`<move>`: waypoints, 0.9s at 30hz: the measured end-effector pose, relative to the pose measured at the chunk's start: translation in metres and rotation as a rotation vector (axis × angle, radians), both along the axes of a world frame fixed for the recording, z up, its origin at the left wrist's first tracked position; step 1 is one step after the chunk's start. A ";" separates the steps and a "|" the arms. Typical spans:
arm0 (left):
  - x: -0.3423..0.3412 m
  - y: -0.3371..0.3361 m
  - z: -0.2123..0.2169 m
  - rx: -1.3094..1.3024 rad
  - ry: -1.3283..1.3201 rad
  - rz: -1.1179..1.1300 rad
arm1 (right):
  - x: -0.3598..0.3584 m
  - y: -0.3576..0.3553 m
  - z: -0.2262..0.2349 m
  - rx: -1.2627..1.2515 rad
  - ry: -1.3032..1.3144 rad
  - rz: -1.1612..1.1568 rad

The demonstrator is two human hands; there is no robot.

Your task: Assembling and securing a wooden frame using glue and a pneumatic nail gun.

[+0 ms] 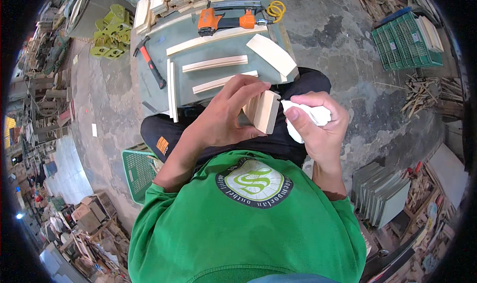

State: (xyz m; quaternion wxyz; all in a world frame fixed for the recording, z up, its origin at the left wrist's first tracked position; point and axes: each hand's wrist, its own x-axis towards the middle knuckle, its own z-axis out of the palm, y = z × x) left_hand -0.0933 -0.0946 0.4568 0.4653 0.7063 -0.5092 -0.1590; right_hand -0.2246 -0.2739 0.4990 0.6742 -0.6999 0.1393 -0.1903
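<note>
My left hand (228, 111) is closed around a short pale wooden board (267, 115), held tilted above my lap with its narrow edge turned to the right. A small notch shows near the board's upper end. In my right hand (323, 121) is a soft, crumpled white squeeze bottle (316, 115). Its narrow tip points left at the notched end of the board, very close to it; whether they touch I cannot tell. Fingers hide part of both things.
Ahead is a grey-green worktable (154, 94) with thin wooden strips (214, 63), a wider wooden piece (272, 54), a red-and-black hammer (150, 62), an orange nail gun (223, 22) and stacked wood (179, 0). A green crate (136, 173) stands at my left.
</note>
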 end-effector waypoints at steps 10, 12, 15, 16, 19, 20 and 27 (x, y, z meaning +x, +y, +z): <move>0.001 -0.001 -0.002 -0.005 -0.016 0.017 | 0.007 0.004 0.002 -0.187 -0.004 -0.012; 0.003 -0.001 -0.002 -0.004 0.004 0.007 | 0.007 0.004 0.000 -0.202 0.000 -0.010; 0.002 -0.001 -0.002 0.017 -0.007 0.029 | 0.005 0.006 0.000 -0.202 0.017 -0.003; 0.003 -0.001 -0.003 0.018 -0.007 0.029 | 0.004 0.006 0.000 -0.188 0.029 0.000; 0.004 0.000 -0.003 0.013 -0.008 0.028 | 0.005 0.006 -0.001 -0.233 0.011 0.006; 0.004 0.000 -0.002 0.015 -0.020 0.035 | 0.005 0.007 -0.001 -0.233 0.012 0.005; 0.005 -0.001 -0.003 0.017 -0.037 0.047 | 0.003 0.008 -0.005 -0.192 0.026 0.021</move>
